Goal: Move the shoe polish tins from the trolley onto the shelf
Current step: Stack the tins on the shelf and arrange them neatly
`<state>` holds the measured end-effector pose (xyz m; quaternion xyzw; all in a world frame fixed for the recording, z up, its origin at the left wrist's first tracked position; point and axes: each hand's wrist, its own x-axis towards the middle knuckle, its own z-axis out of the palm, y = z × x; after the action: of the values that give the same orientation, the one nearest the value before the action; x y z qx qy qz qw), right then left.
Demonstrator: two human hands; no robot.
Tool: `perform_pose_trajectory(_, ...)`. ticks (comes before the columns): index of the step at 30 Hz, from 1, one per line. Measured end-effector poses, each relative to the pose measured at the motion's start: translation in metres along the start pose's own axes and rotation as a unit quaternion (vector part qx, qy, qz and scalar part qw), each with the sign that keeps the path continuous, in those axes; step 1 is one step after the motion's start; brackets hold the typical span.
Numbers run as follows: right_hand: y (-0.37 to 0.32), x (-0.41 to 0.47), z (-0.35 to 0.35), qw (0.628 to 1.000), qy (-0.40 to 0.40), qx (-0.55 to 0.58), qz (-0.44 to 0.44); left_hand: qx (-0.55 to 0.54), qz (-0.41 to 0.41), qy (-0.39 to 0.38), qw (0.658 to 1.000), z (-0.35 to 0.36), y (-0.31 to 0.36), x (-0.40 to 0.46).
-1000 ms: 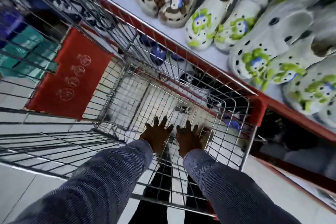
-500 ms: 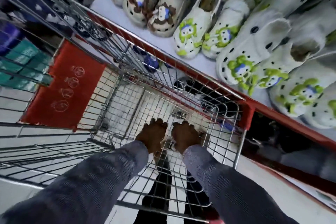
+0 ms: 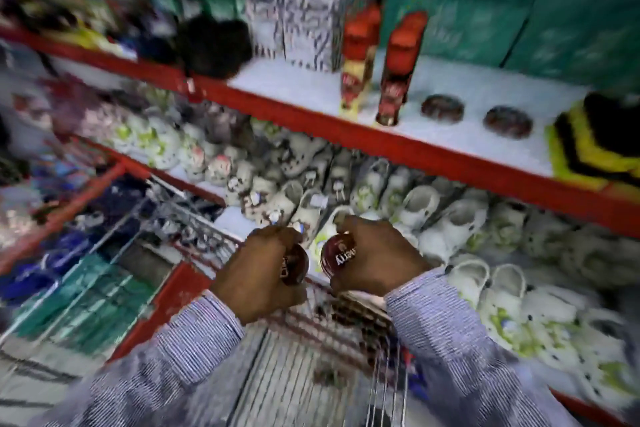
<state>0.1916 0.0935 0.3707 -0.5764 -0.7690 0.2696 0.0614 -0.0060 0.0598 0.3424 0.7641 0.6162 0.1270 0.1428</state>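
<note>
Nearest are two striped sleeves over the trolley (image 3: 322,350), whose wire basket shows blurred below the wrists. The left hand (image 3: 258,274) is closed round a dark red tin (image 3: 295,263), and the right hand (image 3: 375,255) is closed round a second tin (image 3: 337,255) with its printed lid turned toward the camera. The two tins sit close together, nearly touching, raised above the trolley's rim.

These look like flat round metal tins: light, rigid, and likely a little slick on the lacquered lid. A pinch across the rim, thumb on one side and fingers opposite, should hold each one well. The lid may be only a press fit, so gripping lid and base together is safer than lifting by the lid alone. A drop would probably dent one, not break it.

Beyond the hands a lower shelf holds rows of white clogs (image 3: 429,218). Higher and farther, the shelf (image 3: 311,90) with the red edge carries two red-capped bottles (image 3: 398,69) and two tins already lying flat (image 3: 442,109), with bare white surface beside them for the next pair.
</note>
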Motion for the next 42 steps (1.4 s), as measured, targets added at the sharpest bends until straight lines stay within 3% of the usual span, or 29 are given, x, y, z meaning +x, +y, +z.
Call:
perform_pose_trajectory(7,0.0,-0.028,-0.12,0.992,0.122,-0.026,0.027,-0.063,0.075,0.054,0.994,-0.11,0.093,0.054)
perform_pose_trajectory(15,0.059,-0.014,-0.197,0.969,0.209,-0.016,0.132,-0.102,0.12,0.055,0.986,-0.12,0.175,0.158)
perform_pose_trajectory(26,0.139,0.045,-0.2,0.959,0.214,0.031,0.182,-0.079,0.063,0.031,0.994,-0.054,0.189,0.255)
perform_pose_trajectory(35,0.136,0.046,-0.197,0.952,0.251,-0.009,0.172,-0.048,0.052,0.035,0.997,-0.048,0.197,0.253)
perform_pose_trajectory(39,0.138,0.044,-0.198,0.959,0.226,0.006,0.172,-0.058,0.08,0.035,0.994,-0.048,0.188,0.255)
perform_pose_trajectory(42,0.136,0.047,-0.204,0.951,0.256,0.02,0.174,-0.057,0.099,0.077,0.99,-0.052,0.187,0.257)
